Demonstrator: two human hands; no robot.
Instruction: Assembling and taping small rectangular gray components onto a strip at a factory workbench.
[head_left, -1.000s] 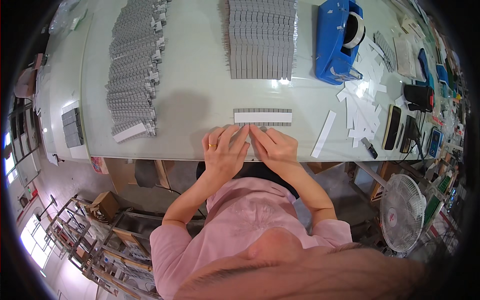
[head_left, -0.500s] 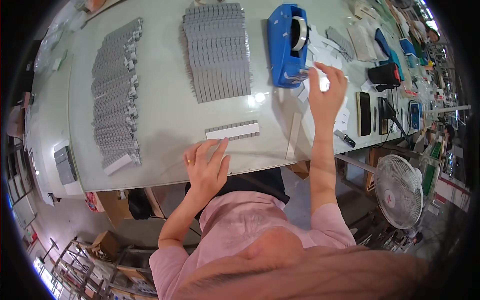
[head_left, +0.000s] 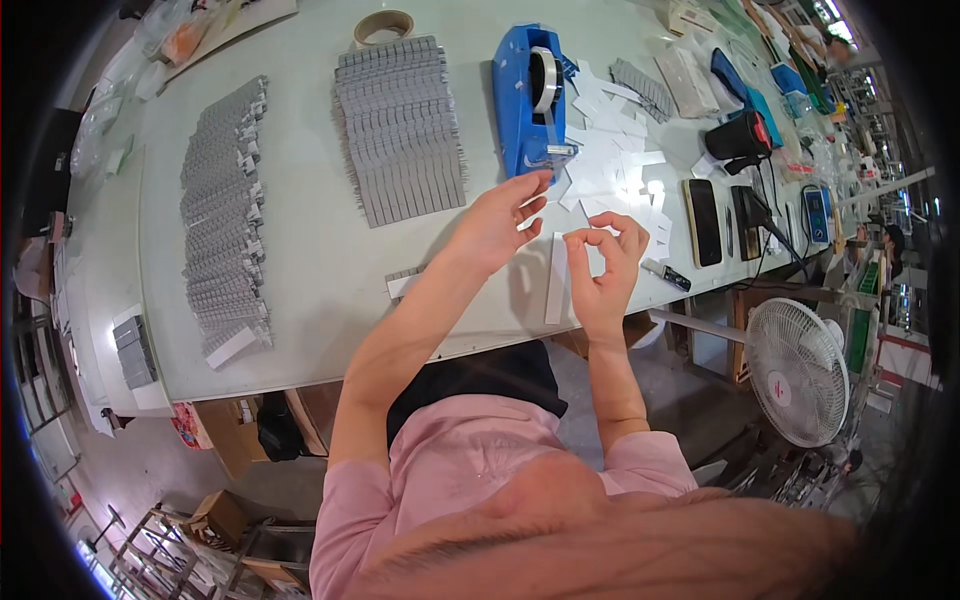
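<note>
Pale tabletop (head_left: pixel 305 285) carries the blue tape dispenser (head_left: pixel 513 112); the left hand (head_left: pixel 497 225), loosely curled, has come near its front, the right hand (head_left: pixel 607 275) has drawn back, fingertips pinched, either grip's contents unclear.

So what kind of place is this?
Probably a workshop or small factory. There's a big pale worktable, lots of similar grey pieces lined up on it, and a blue tape dispenser.
</note>
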